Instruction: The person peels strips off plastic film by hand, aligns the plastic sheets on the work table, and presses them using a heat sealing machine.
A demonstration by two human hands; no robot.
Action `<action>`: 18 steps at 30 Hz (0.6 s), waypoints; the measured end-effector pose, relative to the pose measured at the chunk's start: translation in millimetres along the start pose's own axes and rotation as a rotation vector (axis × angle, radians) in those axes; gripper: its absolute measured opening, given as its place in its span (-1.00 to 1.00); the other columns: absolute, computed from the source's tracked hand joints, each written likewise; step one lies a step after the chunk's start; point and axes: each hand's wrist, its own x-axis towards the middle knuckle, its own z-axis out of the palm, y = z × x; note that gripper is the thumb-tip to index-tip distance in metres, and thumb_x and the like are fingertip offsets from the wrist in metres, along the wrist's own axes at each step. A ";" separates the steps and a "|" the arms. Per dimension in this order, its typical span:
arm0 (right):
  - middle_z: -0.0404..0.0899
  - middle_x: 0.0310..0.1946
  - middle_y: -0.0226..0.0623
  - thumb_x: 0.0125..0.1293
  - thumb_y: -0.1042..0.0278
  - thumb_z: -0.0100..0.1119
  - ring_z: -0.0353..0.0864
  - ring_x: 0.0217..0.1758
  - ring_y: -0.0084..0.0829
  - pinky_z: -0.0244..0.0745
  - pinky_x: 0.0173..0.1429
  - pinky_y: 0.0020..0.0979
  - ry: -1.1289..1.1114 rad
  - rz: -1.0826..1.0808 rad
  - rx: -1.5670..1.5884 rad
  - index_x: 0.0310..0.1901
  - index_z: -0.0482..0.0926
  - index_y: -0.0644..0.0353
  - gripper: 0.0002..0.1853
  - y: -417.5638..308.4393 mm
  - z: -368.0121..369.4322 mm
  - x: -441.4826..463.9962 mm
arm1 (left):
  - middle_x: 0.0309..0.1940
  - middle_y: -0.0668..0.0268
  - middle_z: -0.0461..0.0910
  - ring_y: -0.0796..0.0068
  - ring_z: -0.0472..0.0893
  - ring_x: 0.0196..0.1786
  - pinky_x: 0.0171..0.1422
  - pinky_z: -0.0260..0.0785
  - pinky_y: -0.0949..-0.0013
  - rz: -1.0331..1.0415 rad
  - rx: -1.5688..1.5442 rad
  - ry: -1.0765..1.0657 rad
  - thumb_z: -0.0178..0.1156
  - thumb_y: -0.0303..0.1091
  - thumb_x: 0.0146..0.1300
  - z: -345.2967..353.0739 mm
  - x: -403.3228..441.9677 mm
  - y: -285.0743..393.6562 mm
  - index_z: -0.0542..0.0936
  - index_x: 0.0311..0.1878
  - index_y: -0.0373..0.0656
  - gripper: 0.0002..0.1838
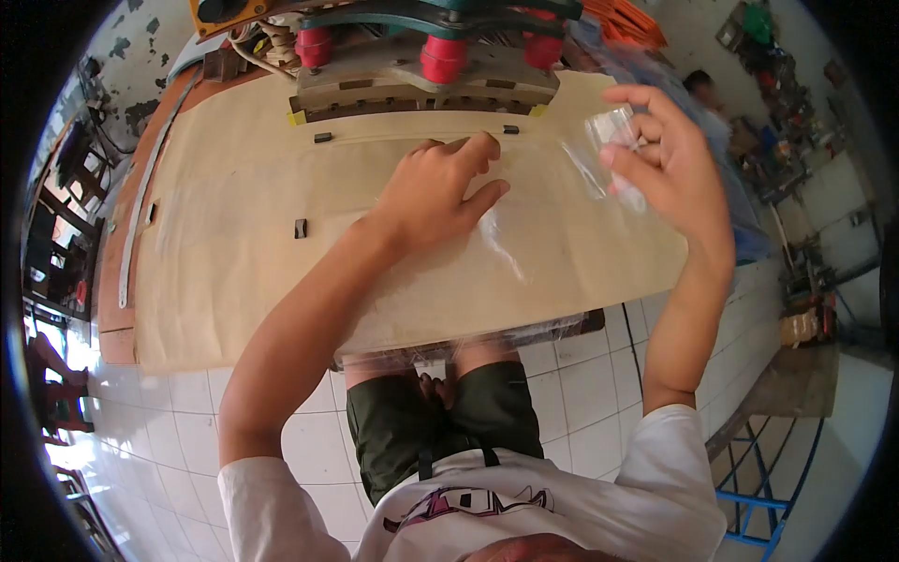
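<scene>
Through the head view I am holding a piece of clear plastic (611,125) in my right hand (626,140); the fingers are closing narrowly on it between thumb and fingertips, with the index finger arching free above. The plastic is hanging over the right part of a tan sheet (215,281), which is covering most of the tabletop (118,328).

My left hand (487,169) is stretching out over the middle of the sheet, its fingers loosely bent, thumb and forefinger standing apart with nothing visible between them (whether the palm is pressing down, I cannot tell from here). Shiny film (506,258) is catching the light just beside it.

Beyond both hands, a machine with red mounts (431,70) is standing at the far edge. Two small dark blocks (323,138) are sitting in front of it, another dark block (301,229) is lying nearer me, and a metal ruler (139,229) is lying along the left side.
</scene>
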 end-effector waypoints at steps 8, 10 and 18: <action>0.63 -0.43 -0.36 0.08 0.50 0.46 0.65 -0.41 -0.57 0.49 -0.31 -0.57 -0.336 -0.384 0.015 0.10 0.59 0.27 -0.51 -39.3 -8.2 -44.9 | -0.21 0.21 0.67 0.13 0.69 -0.31 -0.15 0.52 0.10 -0.101 -0.080 -0.074 0.21 -0.31 0.25 -10.5 2.2 2.9 0.25 0.41 -0.03 -0.35; 0.61 -0.53 -0.36 0.01 0.39 0.52 0.65 -0.45 -0.56 0.48 -0.32 -0.60 -0.302 -0.501 0.022 0.04 0.62 0.31 -0.48 -40.6 -12.4 -54.4 | -0.22 0.21 0.67 0.12 0.69 -0.30 -0.15 0.52 0.09 -0.107 -0.053 -0.095 0.21 -0.31 0.25 -13.2 2.1 3.4 0.24 0.43 0.00 -0.33; 0.63 -0.43 -0.31 0.10 0.45 0.43 0.63 -0.48 -0.55 0.51 -0.35 -0.62 -0.060 -0.280 0.197 0.22 0.44 0.40 -0.37 -66.9 -2.8 -73.0 | -0.32 0.19 0.68 0.07 0.69 -0.27 -0.10 0.50 0.04 -0.088 -0.008 -0.165 0.19 -0.32 0.25 -6.0 -0.7 1.3 0.36 0.33 0.00 -0.44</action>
